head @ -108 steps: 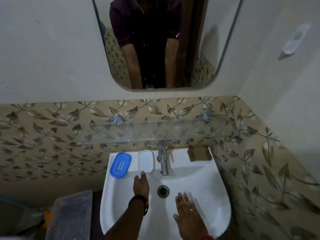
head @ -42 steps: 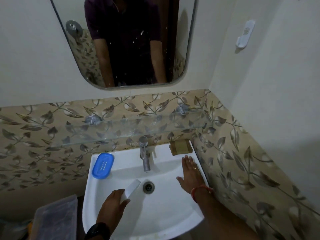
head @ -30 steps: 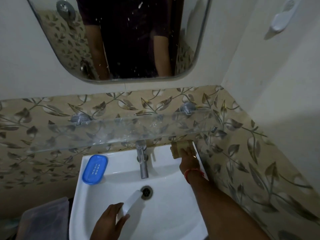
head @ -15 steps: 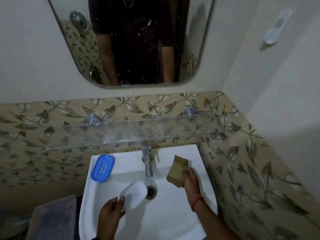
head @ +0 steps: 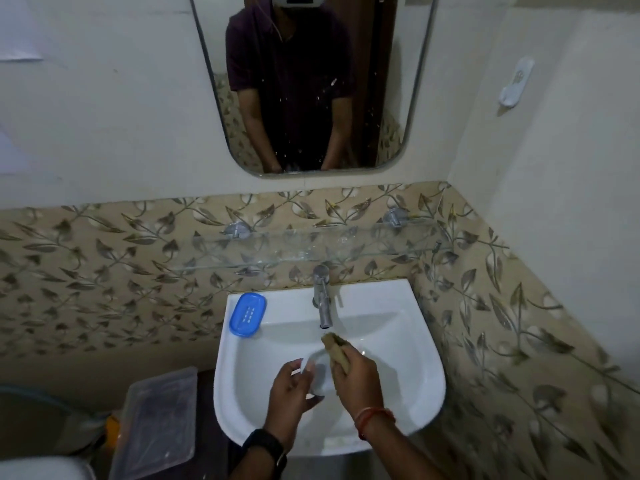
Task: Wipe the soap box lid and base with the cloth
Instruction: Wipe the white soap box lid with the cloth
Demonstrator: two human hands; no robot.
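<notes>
Lower centre, over sink (head: 415, 341): left hand (head: 289, 384) grips white soap box lid (head: 317, 372); right hand (head: 353, 374), clenched on brown cloth (head: 335, 348), has brought it from apart onto the lid. Blue soap box base (head: 248, 314) unmoved, rim left.

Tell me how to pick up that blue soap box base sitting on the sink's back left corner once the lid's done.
The blue base lies flat on the sink rim, long axis running front to back. Come from above with the left hand, which is nearer, and probably pinch across the two long sides, the narrower span. The top is a shallow slotted tray with little to grip.
</notes>
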